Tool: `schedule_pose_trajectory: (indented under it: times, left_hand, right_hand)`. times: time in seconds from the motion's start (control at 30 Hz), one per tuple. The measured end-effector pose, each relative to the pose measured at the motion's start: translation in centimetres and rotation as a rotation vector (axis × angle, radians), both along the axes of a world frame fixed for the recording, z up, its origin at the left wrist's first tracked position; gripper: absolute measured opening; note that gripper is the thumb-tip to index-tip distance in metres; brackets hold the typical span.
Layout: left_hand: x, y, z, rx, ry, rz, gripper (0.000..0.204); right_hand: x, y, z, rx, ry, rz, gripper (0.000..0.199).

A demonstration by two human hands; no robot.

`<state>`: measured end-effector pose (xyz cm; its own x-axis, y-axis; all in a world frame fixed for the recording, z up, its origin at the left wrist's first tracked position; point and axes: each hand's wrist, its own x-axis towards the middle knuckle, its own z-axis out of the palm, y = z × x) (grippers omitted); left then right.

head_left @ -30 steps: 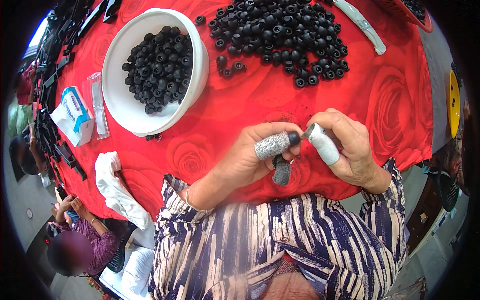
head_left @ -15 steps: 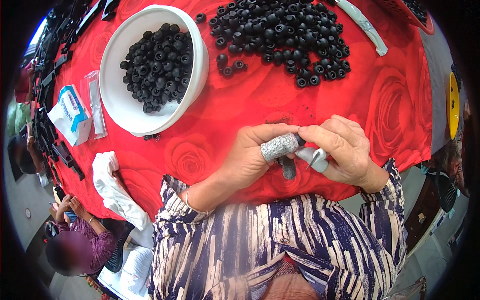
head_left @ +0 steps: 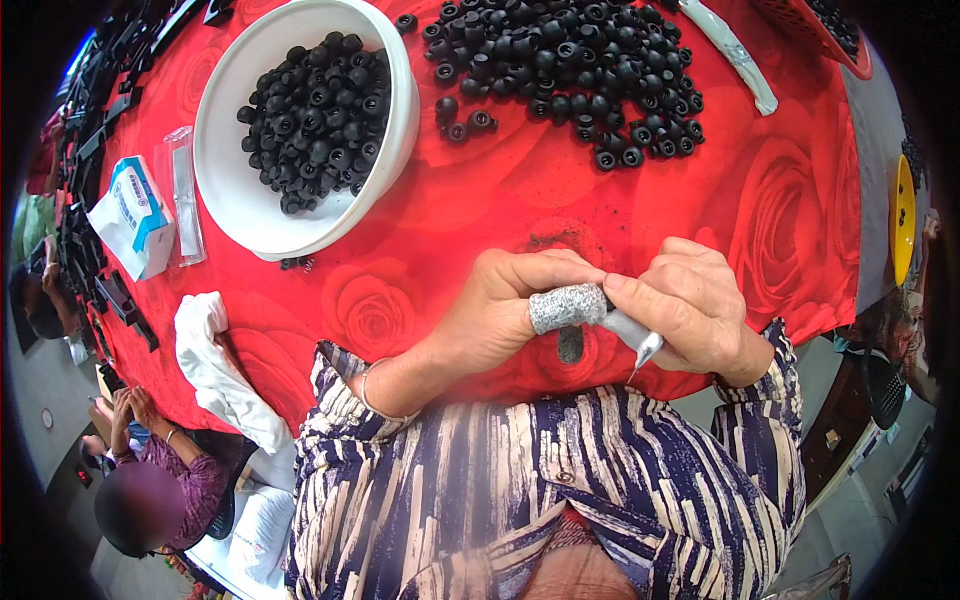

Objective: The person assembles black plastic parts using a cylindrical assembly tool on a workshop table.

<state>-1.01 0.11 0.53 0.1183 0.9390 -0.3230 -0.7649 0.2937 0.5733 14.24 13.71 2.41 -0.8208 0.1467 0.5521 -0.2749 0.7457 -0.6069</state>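
Note:
My left hand (head_left: pixel 500 305) is closed in a pinch, with speckled grey sleeves on two of its fingers. My right hand (head_left: pixel 690 310) meets it, thumb and fingertips pressed against the left fingertips. Whatever is pinched there is hidden now; the earlier picture shows a small black part at that spot. Out of my right fist a slim pointed metal tool (head_left: pixel 648 350) points down toward my shirt, beside a pale grey finger covering. Beyond my hands, dark crumbs (head_left: pixel 560 240) lie scattered on the red rose-print cloth (head_left: pixel 470 215).
A white bowl (head_left: pixel 408 130) of black knob-like parts stands at the back left, with a large pile of similar parts (head_left: pixel 570 70) to its right. A tissue pack (head_left: pixel 138 215), a white cloth (head_left: pixel 215 350) and a red basket (head_left: pixel 825 40) lie around. Another person (head_left: pixel 180 480) sits lower left.
My right hand has turned, so the metal tool's tip has swung downward. My fingertips have closed over the black part that was showing between them.

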Motion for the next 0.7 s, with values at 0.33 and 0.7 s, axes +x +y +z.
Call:
schedule_pose_trajectory:
  times: [0.33,0.7]
  left_hand:
    - [0.1,0.1,0.4,0.14,0.505,0.073,0.02]
    - [0.3,-0.1,0.4,0.126,0.556,0.093,0.022]
  right_hand:
    - [0.0,0.3,-0.3,0.161,0.059,-0.024,0.042]
    - [0.4,1.7,1.6,-0.423,-0.41,-0.002,0.028]
